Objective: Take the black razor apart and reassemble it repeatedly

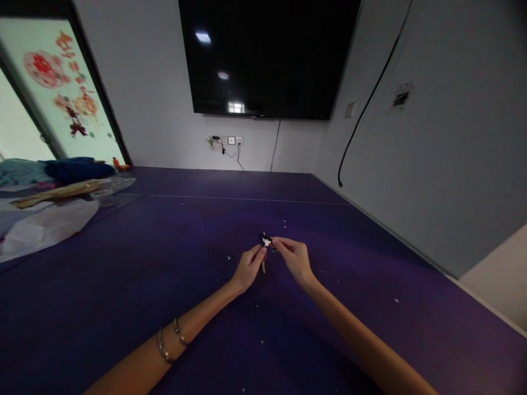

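My left hand [246, 269] and right hand [295, 260], seen down my remote feed, meet over a purple surface [123, 285], fingertips of both pinched on a small black-and-white piece [267, 242] between them. White specks dot the surface; a television [267, 60] hangs ahead.

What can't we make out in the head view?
Head view:
Black-and-white object: too small to identify, partly covered by left hand and right hand.
Television: top cut off by upper edge.
Teal cloth: blurred, cut off by left edge.
Pale specks: too small.
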Demonstrator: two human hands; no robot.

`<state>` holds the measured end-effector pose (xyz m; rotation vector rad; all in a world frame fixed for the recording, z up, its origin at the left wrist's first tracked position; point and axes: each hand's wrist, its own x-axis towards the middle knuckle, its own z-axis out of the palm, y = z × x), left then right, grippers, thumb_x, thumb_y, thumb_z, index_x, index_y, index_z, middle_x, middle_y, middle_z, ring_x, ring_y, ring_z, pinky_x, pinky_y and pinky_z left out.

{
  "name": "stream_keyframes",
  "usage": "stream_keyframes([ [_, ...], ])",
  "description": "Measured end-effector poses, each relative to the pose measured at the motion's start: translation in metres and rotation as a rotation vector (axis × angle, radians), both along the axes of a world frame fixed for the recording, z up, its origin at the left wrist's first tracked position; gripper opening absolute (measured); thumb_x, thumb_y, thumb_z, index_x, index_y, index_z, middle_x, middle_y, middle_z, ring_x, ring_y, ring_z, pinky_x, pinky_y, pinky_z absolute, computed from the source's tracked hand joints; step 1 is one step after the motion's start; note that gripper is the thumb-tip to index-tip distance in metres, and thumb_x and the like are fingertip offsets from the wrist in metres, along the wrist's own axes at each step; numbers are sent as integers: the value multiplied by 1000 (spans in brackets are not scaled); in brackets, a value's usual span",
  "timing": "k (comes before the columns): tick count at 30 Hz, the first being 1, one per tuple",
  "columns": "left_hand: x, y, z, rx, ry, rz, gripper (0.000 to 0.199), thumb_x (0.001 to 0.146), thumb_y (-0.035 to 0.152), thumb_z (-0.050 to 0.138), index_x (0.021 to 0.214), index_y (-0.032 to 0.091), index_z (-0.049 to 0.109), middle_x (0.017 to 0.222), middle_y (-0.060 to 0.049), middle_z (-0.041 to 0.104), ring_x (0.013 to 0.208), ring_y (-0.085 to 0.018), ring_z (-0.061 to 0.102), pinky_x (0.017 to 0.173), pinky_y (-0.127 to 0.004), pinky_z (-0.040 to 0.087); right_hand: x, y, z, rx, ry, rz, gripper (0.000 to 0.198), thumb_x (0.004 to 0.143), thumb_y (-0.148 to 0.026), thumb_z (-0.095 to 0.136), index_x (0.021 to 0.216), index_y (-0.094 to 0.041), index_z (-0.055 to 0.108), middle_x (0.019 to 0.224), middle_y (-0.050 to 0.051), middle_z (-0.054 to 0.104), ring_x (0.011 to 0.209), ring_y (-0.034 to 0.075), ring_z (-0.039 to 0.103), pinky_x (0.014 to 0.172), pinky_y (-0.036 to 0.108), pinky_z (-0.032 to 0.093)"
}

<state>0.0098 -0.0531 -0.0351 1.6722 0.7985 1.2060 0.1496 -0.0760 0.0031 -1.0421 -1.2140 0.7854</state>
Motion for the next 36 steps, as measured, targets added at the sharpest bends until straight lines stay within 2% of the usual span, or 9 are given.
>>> stream_keyframes([
  [5,2,-3,2,-60,-24,26,38,83,51,44,70,16,50,62,2,42,56,-10,36,49,-21,29,-3,-1,-1,33,4,-12,25,70,-38,64,81,-17,73,82,6,73,80,23,66,78,37,51],
  [13,4,-5,5,-90,-85,-13,38,84,50,43,67,16,46,57,5,36,50,-8,31,47,-20,25,-5,-4,4,34,41,-10,22,69,-35,65,78,-17,73,79,6,73,77,22,66,76,36,51],
  [20,-1,-6,6,-8,-94,-27,38,84,50,45,68,16,49,57,4,36,51,-8,31,48,-21,26,-8,-9,6,46,50,3,21,70,-33,65,82,-17,73,82,6,73,79,21,66,78,36,51],
  [25,-4,-5,10,87,-23,-34,37,85,48,44,78,13,57,61,2,42,54,-10,34,51,-22,28,-4,-11,9,102,-46,10,21,74,-33,62,84,-17,73,86,6,72,82,21,66,78,35,50],
  [30,-6,-3,12,120,1,-50,38,86,47,42,80,13,57,61,1,43,55,-10,35,52,-22,28,-2,-12,9,166,-139,-1,21,78,-33,59,87,-19,72,88,6,71,84,20,64,77,33,50],
  [36,-5,-6,11,116,33,-108,39,86,48,42,71,14,52,59,2,40,54,-10,34,53,-23,27,-2,-13,12,200,-163,1,20,78,-31,58,86,-20,72,87,6,71,83,19,64,77,32,50],
])
